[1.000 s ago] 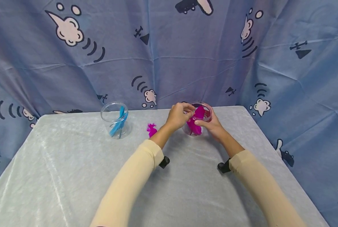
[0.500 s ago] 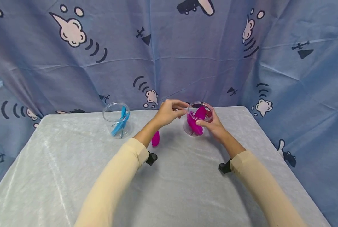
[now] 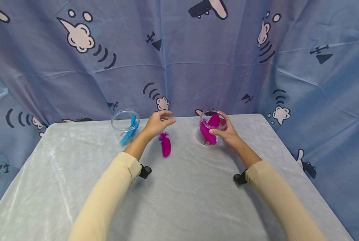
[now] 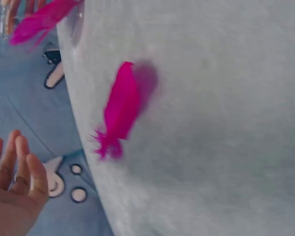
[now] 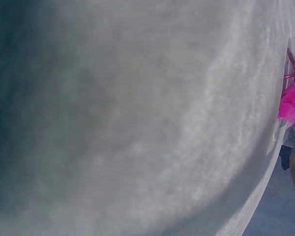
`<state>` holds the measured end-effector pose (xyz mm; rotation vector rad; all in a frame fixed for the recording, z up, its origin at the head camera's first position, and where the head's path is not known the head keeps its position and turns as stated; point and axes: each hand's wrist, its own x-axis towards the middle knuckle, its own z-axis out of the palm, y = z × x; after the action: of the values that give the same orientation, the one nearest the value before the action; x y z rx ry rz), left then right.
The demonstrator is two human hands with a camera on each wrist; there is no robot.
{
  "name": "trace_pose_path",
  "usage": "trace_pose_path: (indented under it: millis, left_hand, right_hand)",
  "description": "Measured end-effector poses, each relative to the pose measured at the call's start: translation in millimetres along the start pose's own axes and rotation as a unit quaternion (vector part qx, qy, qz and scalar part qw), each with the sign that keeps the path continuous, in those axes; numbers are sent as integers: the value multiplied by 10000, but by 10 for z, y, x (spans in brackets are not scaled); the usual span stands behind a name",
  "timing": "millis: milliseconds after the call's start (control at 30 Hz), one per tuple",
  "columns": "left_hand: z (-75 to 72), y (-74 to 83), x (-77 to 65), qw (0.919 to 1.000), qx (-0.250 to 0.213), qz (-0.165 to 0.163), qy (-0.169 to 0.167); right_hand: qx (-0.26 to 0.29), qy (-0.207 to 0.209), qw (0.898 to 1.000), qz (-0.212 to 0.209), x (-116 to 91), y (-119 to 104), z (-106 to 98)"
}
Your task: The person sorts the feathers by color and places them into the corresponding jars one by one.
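My right hand [image 3: 229, 135] grips a clear plastic jar [image 3: 200, 138] near the back edge of the table, thumb across its near side. Magenta feathers [image 3: 209, 134] stand inside that jar, leaning against its wall. A single magenta feather [image 3: 166, 147] lies on the table between the two jars, its fluffy end pointing away from me. Over the back edge, just beyond this feather, my left hand [image 3: 156, 125] is held with fingers loosely extended and nothing in them. The left wrist view shows the loose feather [image 4: 122, 105] with its shadow beside it.
To the left, a second clear jar [image 3: 114, 126] holds blue feathers [image 3: 130, 131]; my left wrist partly overlaps it in the head view. A pale velvety cloth covers the table [image 3: 179, 201]. Behind it hangs a blue patterned curtain [image 3: 191, 80].
My left hand has moved left, away from the right jar's mouth, uncovering the loose magenta feather on the table. The right hand keeps its hold on the jar.
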<state>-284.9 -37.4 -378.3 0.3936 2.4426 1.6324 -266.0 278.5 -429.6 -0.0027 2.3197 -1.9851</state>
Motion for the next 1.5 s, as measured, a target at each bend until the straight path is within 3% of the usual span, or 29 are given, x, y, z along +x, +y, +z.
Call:
trace_pose_path:
  millis: [400, 767, 1200, 1500]
  left_hand:
    - [31, -328, 11, 9971, 444, -623, -30]
    - [71, -491, -27, 9938, 848, -652, -315]
    - [145, -615, -12, 9928, 1128, -158, 377]
    - [167, -630, -12, 9914, 1203, -371, 363]
  right_hand:
    - [-68, 21, 10000, -3, -6, -2, -1]
    - [-174, 123, 9997, 112, -9, -5, 18]
    - [-50, 104, 9999, 103, 7, -4, 17]
    - [-26, 82, 9999, 141, 3, -3, 16]
